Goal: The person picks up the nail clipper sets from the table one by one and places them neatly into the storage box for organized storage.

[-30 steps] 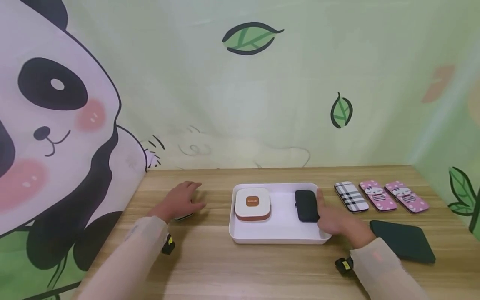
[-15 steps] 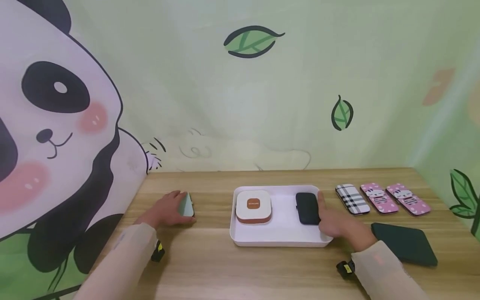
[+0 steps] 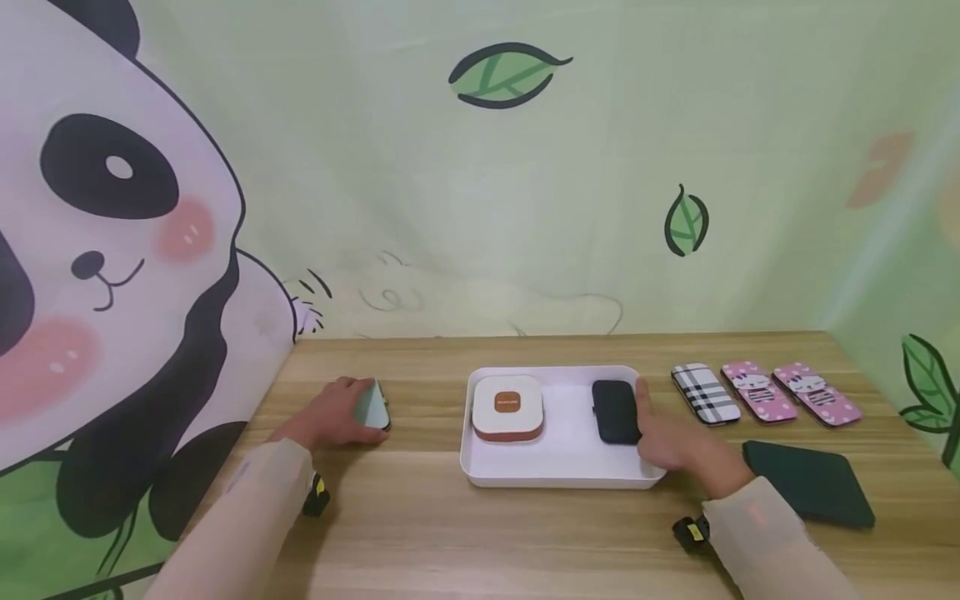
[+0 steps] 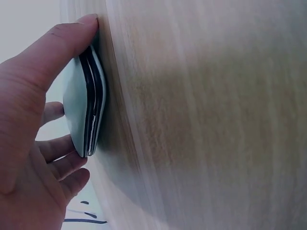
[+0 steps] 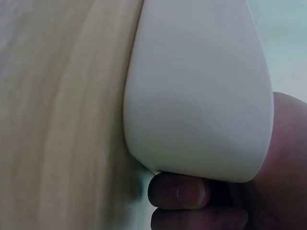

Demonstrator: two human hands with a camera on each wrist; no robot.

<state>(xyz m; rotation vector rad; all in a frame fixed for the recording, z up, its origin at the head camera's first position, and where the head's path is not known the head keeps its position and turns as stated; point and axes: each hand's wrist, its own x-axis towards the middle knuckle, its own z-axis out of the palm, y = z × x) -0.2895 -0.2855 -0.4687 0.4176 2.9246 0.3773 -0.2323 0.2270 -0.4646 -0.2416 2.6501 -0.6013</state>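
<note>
My left hand (image 3: 330, 414) lies over a pale green folded wallet (image 3: 372, 407) on the left of the table. In the left wrist view, the thumb is at one end of the wallet (image 4: 76, 108) and the fingers are at the other, with dark layers showing along its edge. At the white tray's (image 3: 555, 481) right end, my right hand (image 3: 667, 437) holds the rim; the right wrist view has fingers curled against the outside of the tray wall (image 5: 201, 96). Inside the tray, a white square case (image 3: 507, 407) with a brown label sits left, and a black pouch (image 3: 617, 412) sits right.
Right of the tray lie a plaid case (image 3: 705, 393) and two pink cat-print cases, one (image 3: 757, 392) beside the other (image 3: 816, 394). A dark green flat rectangular item (image 3: 808, 483) is nearer, beside the right forearm. A printed cloth wall (image 3: 525, 208) stands behind the table.
My left hand has moved left and down onto the pale green wallet, its fingers closing around it. The right hand has stayed at the tray's right end, and the tray has not moved.
</note>
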